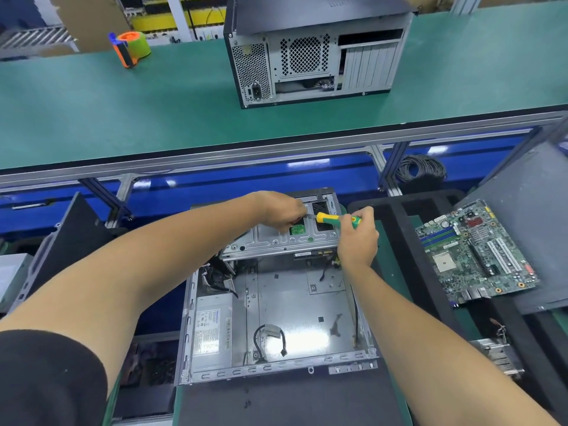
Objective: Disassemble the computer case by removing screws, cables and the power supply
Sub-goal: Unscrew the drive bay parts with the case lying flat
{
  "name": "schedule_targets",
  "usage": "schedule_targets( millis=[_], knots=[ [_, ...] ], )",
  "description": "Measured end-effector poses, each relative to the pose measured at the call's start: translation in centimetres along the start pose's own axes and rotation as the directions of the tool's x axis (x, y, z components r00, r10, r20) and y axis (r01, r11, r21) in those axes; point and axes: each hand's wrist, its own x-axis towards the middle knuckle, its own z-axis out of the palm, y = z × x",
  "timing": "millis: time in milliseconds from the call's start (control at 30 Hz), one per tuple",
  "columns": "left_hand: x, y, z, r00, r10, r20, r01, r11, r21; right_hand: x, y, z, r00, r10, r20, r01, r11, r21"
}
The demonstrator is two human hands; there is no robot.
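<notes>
On the near workbench, an opened computer case [295, 305] lies flat, side panel off, its bare metal floor showing. Power supply [212, 330] sits in the case's near-left corner, label up, still inside. Loose black cable [270, 336] curls on the case floor beside it. Drive cage [285, 238] spans the far end of the case. Right hand [358, 241] grips the yellow-green handle of a screwdriver [338, 219], fingers curled round it, shaft pointing left over the cage. Left hand [281, 210] reaches over the cage top, fingers bent down at the screwdriver's tip; looks like a pinch on something small, but the view is too blurred to tell what, if anything. Small green board [297, 229] shows through a cage opening just below the left hand. Removed motherboard [476, 253] lies on a grey panel to the right, well apart from the case. Second closed computer case [313, 53] stands on the far green belt [123, 112], rear facing the camera, with an orange-green tape dispenser [130, 47] off to its left. Coil of black wire [421, 169] sits behind the bench frame.
</notes>
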Motion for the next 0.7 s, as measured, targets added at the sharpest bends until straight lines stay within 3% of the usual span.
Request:
schedule_targets(
  millis=[533, 633, 700],
  knots=[
    [-0.4, 1.4, 1.1, 1.0, -0.015, -0.024, 0.018, 0.992, 0.123, -0.1, 0.0, 0.1, 1.0, -0.012, -0.012, 0.011, 1.0, -0.025],
    [-0.7, 1.3, 1.2, 0.999, -0.016, -0.052, 0.019, 0.998, 0.057, 0.0, 0.1, 0.1, 1.0, -0.015, -0.019, 0.015, 1.0, -0.015],
    [-1.2, 0.7, 1.5, 0.994, -0.031, -0.104, 0.023, 0.996, -0.081, -0.1, 0.0, -0.1, 0.999, -0.026, -0.025, 0.026, 1.0, -0.002]
  ],
)
